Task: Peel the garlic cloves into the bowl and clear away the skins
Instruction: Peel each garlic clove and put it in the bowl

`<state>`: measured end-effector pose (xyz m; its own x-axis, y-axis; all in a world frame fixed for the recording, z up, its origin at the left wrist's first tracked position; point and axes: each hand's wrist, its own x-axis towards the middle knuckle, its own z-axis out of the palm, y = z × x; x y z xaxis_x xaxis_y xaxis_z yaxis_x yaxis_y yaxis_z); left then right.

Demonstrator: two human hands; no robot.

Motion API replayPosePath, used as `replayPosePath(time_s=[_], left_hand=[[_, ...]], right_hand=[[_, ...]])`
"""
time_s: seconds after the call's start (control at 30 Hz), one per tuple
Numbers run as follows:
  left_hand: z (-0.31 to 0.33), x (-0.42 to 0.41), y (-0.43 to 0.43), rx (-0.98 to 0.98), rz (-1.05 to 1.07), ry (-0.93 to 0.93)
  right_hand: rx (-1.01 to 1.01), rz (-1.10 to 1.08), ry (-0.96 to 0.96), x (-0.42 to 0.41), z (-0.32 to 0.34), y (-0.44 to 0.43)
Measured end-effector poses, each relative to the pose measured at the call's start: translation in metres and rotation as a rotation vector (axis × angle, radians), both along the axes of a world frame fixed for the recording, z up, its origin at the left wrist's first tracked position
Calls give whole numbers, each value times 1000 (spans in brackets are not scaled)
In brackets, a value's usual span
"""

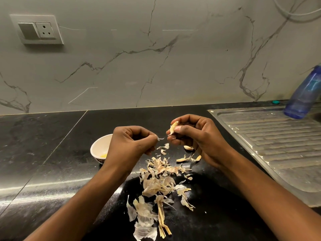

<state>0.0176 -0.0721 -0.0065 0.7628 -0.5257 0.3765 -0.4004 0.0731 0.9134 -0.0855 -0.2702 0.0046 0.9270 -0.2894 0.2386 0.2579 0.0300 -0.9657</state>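
The left hand (132, 143) is raised above the black tabletop (52, 153), its fingers (147, 134) curled and pinching a thin strip of skin (160, 138) at the tips. The right hand (196, 138) is raised just beside it, with its fingers (187, 117) and thumb grasping a garlic clove (173, 127). The clove stands nearly upright and is partly covered in skin. The two hands are close but apart, and the strip lies in the gap between them. A small white bowl (99, 148) stands on the tabletop behind the left hand, which partly hides it. A yellowish item shows at its bottom, and what else it contains cannot be determined. A pile of loose skins (159, 181) is spread across the tabletop below and between the wrists, extending toward the near edge. Three loose cloves (182, 160) lie on the tabletop under the right hand, near the far end of the pile. A ribbed steel drainboard (278, 141) adjoins the tabletop on the right. A blue bottle (305, 94) stands at its far end, blurred in this view. A switch and socket plate (39, 29) is mounted on the veined marble wall (156, 66) at upper left.
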Motion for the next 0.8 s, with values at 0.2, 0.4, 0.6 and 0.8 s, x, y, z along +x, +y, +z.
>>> replayPosePath(time_s=[0.2, 0.4, 0.6, 0.8], left_hand=[[2, -2, 0, 32, -52, 17], [4, -6, -1, -1, -113, 128], [1, -7, -1, 45, -84, 68], [0, -5, 1, 98, 61, -118]], right_hand=[[-62, 0, 34, 0, -2, 3], [-116, 2, 26, 0, -4, 4], [-215, -2, 30, 0, -3, 6], [-331, 2, 48, 0, -5, 6]])
